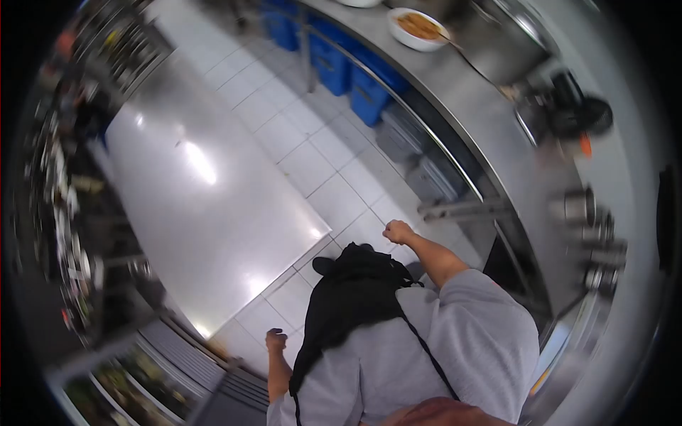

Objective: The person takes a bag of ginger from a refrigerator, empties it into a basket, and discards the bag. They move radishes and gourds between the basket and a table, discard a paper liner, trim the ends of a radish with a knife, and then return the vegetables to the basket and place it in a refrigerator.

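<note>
My left hand [276,339] hangs low at my side over the floor tiles, near the corner of a bare steel worktable [213,192]. Its fingers are loosely bent and a little apart, and nothing shows in them. My right hand [399,232] swings forward over the tiled floor, between the steel table and the long counter on the right. Its fingers are curled into a fist, with no object visible in it. A black apron [352,291] covers my front over a grey shirt [476,334].
Along the right counter [462,106] stand a white bowl of orange-brown food [419,29], a large steel pot [508,42] and blurred black utensils [568,106]. Blue bins [369,89] and grey tubs [430,174] sit beneath. A tiled aisle [305,153] runs between table and counter.
</note>
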{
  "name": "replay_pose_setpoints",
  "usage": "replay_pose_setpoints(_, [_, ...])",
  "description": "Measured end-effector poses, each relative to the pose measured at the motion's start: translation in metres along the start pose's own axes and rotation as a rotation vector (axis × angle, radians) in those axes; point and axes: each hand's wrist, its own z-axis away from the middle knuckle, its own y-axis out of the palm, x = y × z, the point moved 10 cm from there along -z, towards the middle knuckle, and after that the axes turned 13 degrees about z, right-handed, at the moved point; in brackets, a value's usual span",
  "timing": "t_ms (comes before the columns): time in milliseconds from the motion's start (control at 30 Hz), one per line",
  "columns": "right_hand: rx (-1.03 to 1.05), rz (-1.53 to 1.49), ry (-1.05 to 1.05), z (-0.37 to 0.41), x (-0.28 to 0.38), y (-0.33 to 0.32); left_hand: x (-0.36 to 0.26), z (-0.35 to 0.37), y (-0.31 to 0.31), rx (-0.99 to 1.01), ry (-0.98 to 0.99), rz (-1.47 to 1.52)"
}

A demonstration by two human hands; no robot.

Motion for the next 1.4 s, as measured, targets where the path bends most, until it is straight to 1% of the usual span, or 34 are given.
replay_pose_setpoints(33, [-0.001,-0.025,0.046,0.01,-0.01,0.016,-0.017,-0.011,-0.009,0.023,0.1,-0.103])
replay_pose_setpoints(100, [0.002,-0.086,0.162,0.039,-0.037,0.045,-0.067,-0.032,-0.009,0.139,0.261,-0.238])
replay_pose_setpoints(133, [-0.111,-0.126,0.206,0.051,-0.047,0.064,-0.093,-0.041,-0.008,0.19,0.347,-0.298])
replay_pose_setpoints(167, [-0.102,-0.18,0.261,0.068,-0.058,0.085,-0.123,-0.046,0.0,0.229,0.489,-0.345])
replay_pose_setpoints(267, [-0.08,-0.294,0.362,0.107,-0.065,0.126,-0.177,-0.089,0.032,0.335,0.607,-0.377])
replay_pose_setpoints(300, [-0.071,-0.312,0.375,0.117,-0.068,0.145,-0.207,-0.089,0.042,0.325,0.804,-0.369])
replay_pose_setpoints(333, [-0.104,-0.352,0.385,0.127,-0.072,0.16,-0.238,-0.071,0.052,0.35,0.822,-0.426])
replay_pose_setpoints(367, [-0.131,-0.388,0.395,0.139,-0.075,0.176,-0.273,-0.039,0.062,0.375,0.834,-0.483])
replay_pose_setpoints(400, [-0.16,-0.421,0.401,0.157,-0.084,0.191,-0.278,-0.041,0.081,0.406,0.789,-0.424])
replay_pose_setpoints(467, [-0.121,-0.52,0.481,0.215,-0.104,0.208,-0.284,-0.058,0.111,0.445,0.688,-0.31])
replay_pose_setpoints(500, [-0.097,-0.571,0.508,0.243,-0.103,0.218,-0.282,-0.042,0.119,0.493,0.641,-0.295])
replay_pose_setpoints(533, [-0.163,-0.555,0.521,0.251,-0.119,0.255,-0.287,-0.02,0.137,0.542,0.603,-0.267])
replay_pose_setpoints(567, [-0.107,-0.595,0.548,0.277,-0.132,0.274,-0.294,0.002,0.164,0.6,0.575,-0.23])
replay_pose_setpoints(600, [-0.057,-0.638,0.579,0.308,-0.137,0.288,-0.288,0.014,0.185,0.673,0.548,-0.222])
replay_pose_setpoints(633, [-0.005,-0.691,0.606,0.338,-0.14,0.303,-0.278,0.015,0.207,0.715,0.537,-0.305])
replay_pose_setpoints(700, [-0.156,-0.786,0.73,0.398,-0.159,0.329,-0.267,0.057,0.239,0.85,0.543,-0.548])
replay_pose_setpoints(800, [-0.261,-1.044,1.088,0.485,-0.172,0.399,-0.258,0.044,0.289,1.042,1.004,-0.923])
replay_pose_setpoints(833, [-0.295,-1.154,1.204,0.508,-0.163,0.424,-0.269,0.064,0.289,1.05,0.941,-0.935])
replay_pose_setpoints(900, [-0.345,-1.269,1.349,0.543,-0.129,0.463,-0.286,0.105,0.299,1.063,0.825,-0.94])
replay_pose_setpoints(933, [-0.37,-1.315,1.417,0.558,-0.114,0.477,-0.295,0.11,0.305,1.098,0.808,-0.91])
replay_pose_setpoints(1000, [-0.37,-1.418,1.433,0.563,-0.066,0.506,-0.31,0.066,0.328,1.006,0.835,-1.017])
replay_pose_setpoints(1033, [-0.322,-1.469,1.409,0.558,-0.04,0.522,-0.319,0.047,0.337,0.954,0.839,-1.056])
replay_pose_setpoints(1067, [-0.276,-1.512,1.381,0.554,-0.02,0.532,-0.333,0.046,0.345,0.914,0.95,-1.122])
replay_pose_setpoints(1100, [-0.102,-1.556,1.32,0.552,-0.001,0.535,-0.346,0.048,0.352,0.866,1.06,-1.183])
replay_pose_setpoints(1167, [-0.015,-1.529,1.294,0.56,0.019,0.527,-0.366,0.054,0.361,0.818,1.073,-1.025])
replay_pose_setpoints(1200, [-0.037,-1.524,1.305,0.567,0.016,0.528,-0.37,0.057,0.363,0.84,1.015,-0.862])
replay_pose_setpoints(1267, [-0.09,-1.523,1.322,0.579,0.001,0.528,-0.364,0.071,0.364,0.866,0.94,-0.791])
replay_pose_setpoints(1300, [-0.15,-1.5,1.334,0.586,-0.012,0.524,-0.359,0.079,0.365,0.878,0.906,-0.756])
replay_pose_setpoints(1333, [-0.21,-1.477,1.345,0.592,-0.028,0.516,-0.351,0.087,0.367,0.883,0.946,-0.816])
replay_pose_setpoints(1400, [-0.301,-1.433,1.337,0.6,-0.063,0.505,-0.325,0.099,0.366,0.927,0.918,-0.853])
